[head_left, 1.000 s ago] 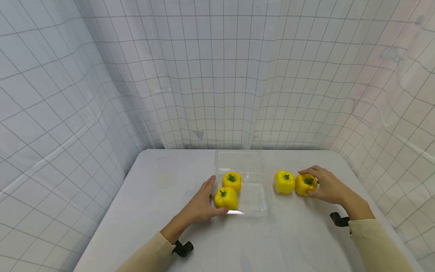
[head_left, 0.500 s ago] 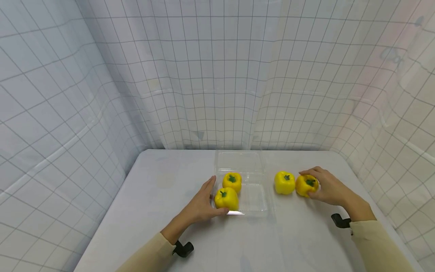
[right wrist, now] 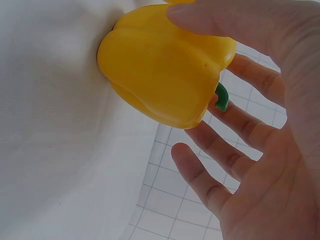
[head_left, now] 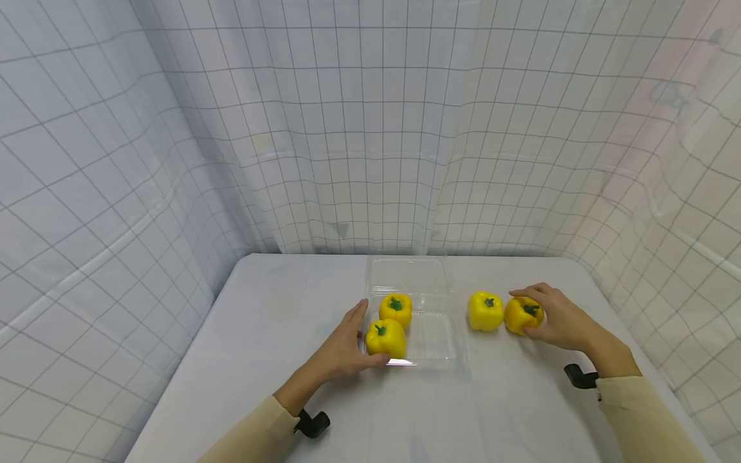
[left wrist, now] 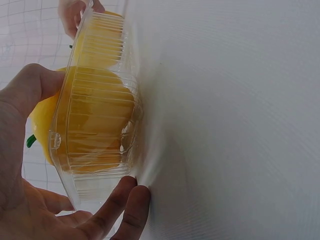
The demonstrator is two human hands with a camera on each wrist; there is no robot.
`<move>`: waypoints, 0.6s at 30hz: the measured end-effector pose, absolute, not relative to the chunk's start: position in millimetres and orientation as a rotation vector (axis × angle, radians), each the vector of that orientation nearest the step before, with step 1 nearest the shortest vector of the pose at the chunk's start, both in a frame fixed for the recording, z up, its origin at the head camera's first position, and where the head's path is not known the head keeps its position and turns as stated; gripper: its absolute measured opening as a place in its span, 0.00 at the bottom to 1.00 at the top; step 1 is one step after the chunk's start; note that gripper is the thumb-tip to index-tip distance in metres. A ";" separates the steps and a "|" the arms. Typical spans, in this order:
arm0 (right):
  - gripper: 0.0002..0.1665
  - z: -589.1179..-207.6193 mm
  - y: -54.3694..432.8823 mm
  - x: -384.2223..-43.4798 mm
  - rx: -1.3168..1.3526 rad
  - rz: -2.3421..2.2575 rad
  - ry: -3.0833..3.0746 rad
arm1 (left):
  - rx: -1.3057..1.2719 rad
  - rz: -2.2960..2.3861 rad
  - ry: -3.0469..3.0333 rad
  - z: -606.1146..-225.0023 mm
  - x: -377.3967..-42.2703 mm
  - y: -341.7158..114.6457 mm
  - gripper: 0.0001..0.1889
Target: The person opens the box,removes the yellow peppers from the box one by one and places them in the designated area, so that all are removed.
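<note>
My right hand [head_left: 558, 320] grips a yellow bell pepper [head_left: 523, 315] with a green stem, thumb on the near side and fingers on the far side. In the right wrist view this pepper [right wrist: 155, 65] is tilted, its stem toward the palm. Left of it stands another yellow bell pepper [head_left: 485, 311]. A clear plastic container [head_left: 431, 335] lies with its lid [head_left: 408, 271] folded back. On its left side sit a front pepper [head_left: 386, 338] and a back pepper [head_left: 395, 310]. My left hand [head_left: 343, 347] holds the container's near left corner between thumb and fingers.
A white-covered table [head_left: 278, 302] carries everything. White grid-patterned curtains [head_left: 359, 128] hang behind it and on both sides. Black wrist mounts [head_left: 312, 424] sit on both forearms, below the beige sleeves' ends.
The pepper in my right hand has shifted slightly to the right and tilted, its stem turning rightward. The left hand and the container have stayed put.
</note>
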State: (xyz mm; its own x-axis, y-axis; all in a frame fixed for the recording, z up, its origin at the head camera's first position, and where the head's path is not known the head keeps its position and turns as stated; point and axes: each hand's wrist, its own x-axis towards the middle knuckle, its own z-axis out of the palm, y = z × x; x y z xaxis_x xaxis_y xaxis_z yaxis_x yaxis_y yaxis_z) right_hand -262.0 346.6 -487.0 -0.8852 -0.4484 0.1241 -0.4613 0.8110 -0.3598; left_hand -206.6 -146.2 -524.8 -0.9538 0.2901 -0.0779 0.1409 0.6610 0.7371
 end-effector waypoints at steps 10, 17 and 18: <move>0.46 -484.0 344.7 -260.1 0.730 0.592 -2.945 | 0.358 1.161 2.696 -523.4 -207.0 -146.8 0.72; 0.45 -479.9 341.4 -258.1 0.742 0.574 -2.898 | 0.363 1.175 2.685 -524.5 -208.2 -147.3 0.72; 0.45 -479.1 340.9 -257.6 0.746 0.573 -2.889 | 0.366 1.176 2.685 -524.6 -208.3 -147.5 0.72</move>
